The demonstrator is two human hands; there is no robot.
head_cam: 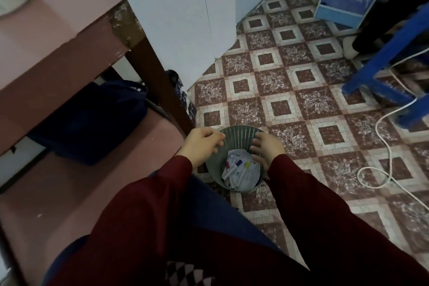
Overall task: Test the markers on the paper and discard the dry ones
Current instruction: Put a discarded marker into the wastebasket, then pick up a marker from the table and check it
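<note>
- Two dark red sleeves (313,204) are seen reaching forward and down from the lap, over the patterned floor (290,76).
- The left hand (204,144) is held above the near-left rim of the bin; its fingers (218,140) are loosely curled and nothing is gripped in them.
- The right hand (267,147) is held over the right side of the rim, fingers spread and relaxed, also empty.
- The green wastebasket (241,133) stands on the floor directly under both hands, beside the table leg (157,81).
- The markers (234,169) are lying inside it, on crumpled paper (246,176), caps showing pink, purple and yellow.
- The discard looks complete, by this view; anything further should be dropped from straight above the opening so it cannot bounce off the rim.
- The white cable (380,146) looped on the floor to the right should be avoided when the feet are moved.
</note>
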